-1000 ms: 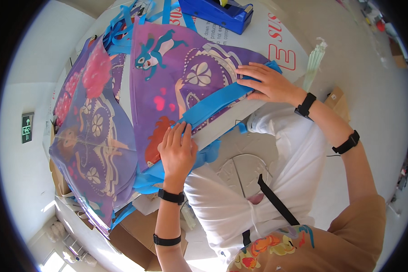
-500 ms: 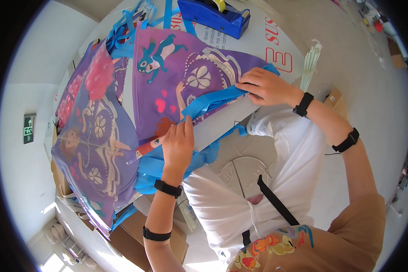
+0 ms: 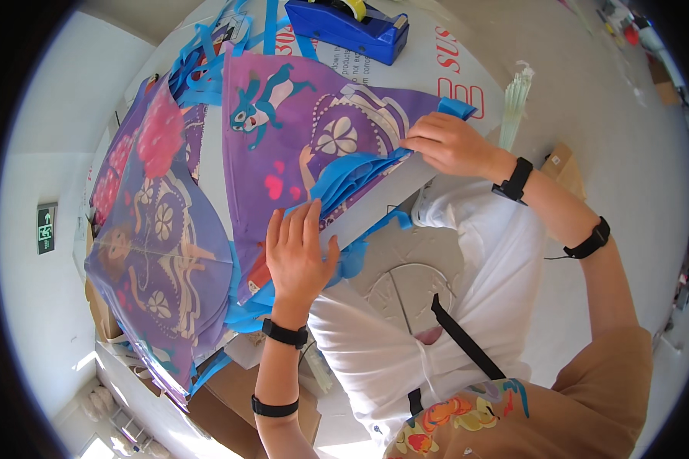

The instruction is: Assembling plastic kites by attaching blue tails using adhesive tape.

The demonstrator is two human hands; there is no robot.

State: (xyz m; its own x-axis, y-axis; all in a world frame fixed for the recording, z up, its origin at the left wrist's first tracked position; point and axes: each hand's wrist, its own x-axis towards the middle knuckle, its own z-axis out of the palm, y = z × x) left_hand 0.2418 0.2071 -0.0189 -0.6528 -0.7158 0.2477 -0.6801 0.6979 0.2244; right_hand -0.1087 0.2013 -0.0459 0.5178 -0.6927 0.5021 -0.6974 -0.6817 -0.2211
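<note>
Together, two bare hands span a run of layered blue ribbon (image 3: 352, 177) lying along the near side of a purple cartoon-print sheet (image 3: 254, 164), the right hand (image 3: 455, 145) pinching it in a firm grip, the left hand (image 3: 298, 256) laid over its lower end, grip loose and thumb apart. The layers fan and bow mid-span, so light, even tension and a smoothing palm would probably settle them best. Close beneath runs the edge of the white surface (image 3: 390, 196), beside a white-trousered knee (image 3: 444, 206); overlapping printed sheets (image 3: 184, 256) crowd the left, while more room appears toward the blue tape dispenser (image 3: 352, 30)
</note>
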